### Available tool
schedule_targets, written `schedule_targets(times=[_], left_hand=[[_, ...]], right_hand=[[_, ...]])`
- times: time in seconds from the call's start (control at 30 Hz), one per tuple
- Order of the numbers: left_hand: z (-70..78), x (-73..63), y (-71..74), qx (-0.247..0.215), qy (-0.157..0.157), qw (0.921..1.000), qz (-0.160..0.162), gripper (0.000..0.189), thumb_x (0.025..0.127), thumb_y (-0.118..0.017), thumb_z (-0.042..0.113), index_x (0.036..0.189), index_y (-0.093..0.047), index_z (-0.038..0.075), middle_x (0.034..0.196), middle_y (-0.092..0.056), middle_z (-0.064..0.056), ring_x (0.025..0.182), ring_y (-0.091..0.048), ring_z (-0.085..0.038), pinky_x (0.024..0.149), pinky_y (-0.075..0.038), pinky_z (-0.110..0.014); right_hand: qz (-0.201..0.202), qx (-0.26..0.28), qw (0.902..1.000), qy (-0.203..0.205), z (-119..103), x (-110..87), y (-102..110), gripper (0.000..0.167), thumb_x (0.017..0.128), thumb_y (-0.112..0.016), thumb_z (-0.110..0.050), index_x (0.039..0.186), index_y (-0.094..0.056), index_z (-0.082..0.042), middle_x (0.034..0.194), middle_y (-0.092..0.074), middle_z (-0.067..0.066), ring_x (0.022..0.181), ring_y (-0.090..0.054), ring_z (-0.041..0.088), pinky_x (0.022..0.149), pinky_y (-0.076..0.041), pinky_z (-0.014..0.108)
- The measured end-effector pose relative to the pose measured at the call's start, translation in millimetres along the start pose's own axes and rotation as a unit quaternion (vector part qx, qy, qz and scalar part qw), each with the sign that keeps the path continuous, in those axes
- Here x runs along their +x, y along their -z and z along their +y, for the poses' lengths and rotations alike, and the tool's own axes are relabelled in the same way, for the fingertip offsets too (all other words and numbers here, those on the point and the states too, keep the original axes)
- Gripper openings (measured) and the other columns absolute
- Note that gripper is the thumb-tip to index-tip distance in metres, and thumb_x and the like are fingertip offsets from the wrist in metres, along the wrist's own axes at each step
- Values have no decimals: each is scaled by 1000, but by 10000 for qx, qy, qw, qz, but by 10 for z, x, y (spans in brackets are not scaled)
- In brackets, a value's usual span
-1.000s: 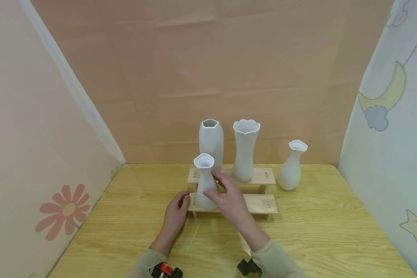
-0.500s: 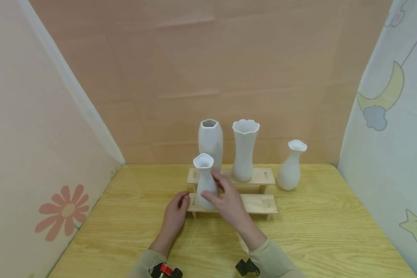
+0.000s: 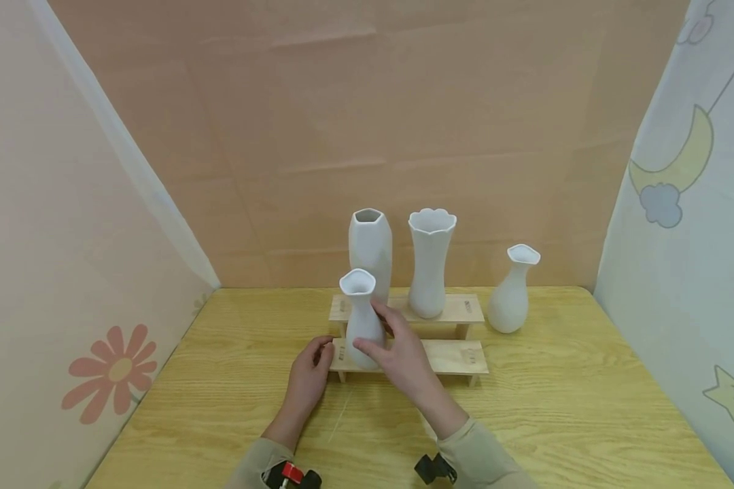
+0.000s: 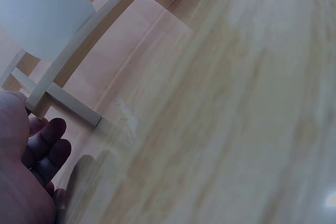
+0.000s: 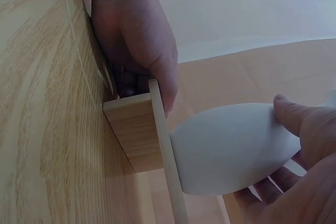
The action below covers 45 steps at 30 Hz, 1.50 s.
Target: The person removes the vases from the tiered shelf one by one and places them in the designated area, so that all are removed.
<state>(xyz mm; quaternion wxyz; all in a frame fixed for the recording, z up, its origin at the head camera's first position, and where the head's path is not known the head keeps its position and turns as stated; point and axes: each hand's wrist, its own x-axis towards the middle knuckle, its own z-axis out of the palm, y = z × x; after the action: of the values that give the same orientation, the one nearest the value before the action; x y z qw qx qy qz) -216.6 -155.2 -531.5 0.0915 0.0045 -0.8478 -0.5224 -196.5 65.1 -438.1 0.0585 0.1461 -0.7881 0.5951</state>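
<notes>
In the head view a white vase [image 3: 360, 316] with a wavy rim stands upright at the left end of the lower board [image 3: 452, 356] of a two-step wooden stand. My right hand [image 3: 406, 358] holds its body from the right, thumb in front and fingers behind. The vase's base [image 5: 210, 166] meets the board in the right wrist view. My left hand [image 3: 308, 373] grips the stand's left end; in the right wrist view its thumb lies along the board's end, and in the left wrist view curled fingers [image 4: 50, 148] show beneath the board [image 4: 79, 45].
A tall faceted white vase [image 3: 370, 244] and a scallop-rimmed white vase [image 3: 429, 272] stand on the upper board [image 3: 465, 309]. Another narrow-necked white vase [image 3: 509, 302] stands on the wooden table [image 3: 575, 380], right of the stand. Cloth walls [image 3: 404, 136] enclose the back and sides.
The view has shifted very slightly. Both hands, the held vase and the stand keep their places.
</notes>
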Motion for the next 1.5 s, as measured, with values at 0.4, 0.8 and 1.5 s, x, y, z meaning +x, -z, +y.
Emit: schedule_targets(times=[0.4,0.8,1.5], left_hand=[[-5,0,-8,-47,-26,10000,49,28,116,-61,26,135,-74,10,113,-74,-3,98,-63,-18,87,-55,-37],[1,0,-23,-62,26,10000,15,28,116,-61,25,136,-74,10,112,-74,-4,99,-64,-18,87,-55,-39],[21,-11,-25,-117,1,9998,133,27,116,-61,25,135,-75,10,113,-73,-5,103,-64,-21,92,-54,-45]], right_hand=[[145,-156,9996,175,8,-8,-14,74,98,-88,-24,162,-53,-10,157,-58,12,140,-59,37,113,-47,63],[407,-283,9985,226,-61,-91,37,72,94,-92,-29,158,-61,-17,149,-65,3,132,-65,33,108,-52,62],[478,-809,9955,107,-240,-438,842,66,95,-92,-28,153,-62,-17,148,-64,4,137,-63,37,109,-50,66]])
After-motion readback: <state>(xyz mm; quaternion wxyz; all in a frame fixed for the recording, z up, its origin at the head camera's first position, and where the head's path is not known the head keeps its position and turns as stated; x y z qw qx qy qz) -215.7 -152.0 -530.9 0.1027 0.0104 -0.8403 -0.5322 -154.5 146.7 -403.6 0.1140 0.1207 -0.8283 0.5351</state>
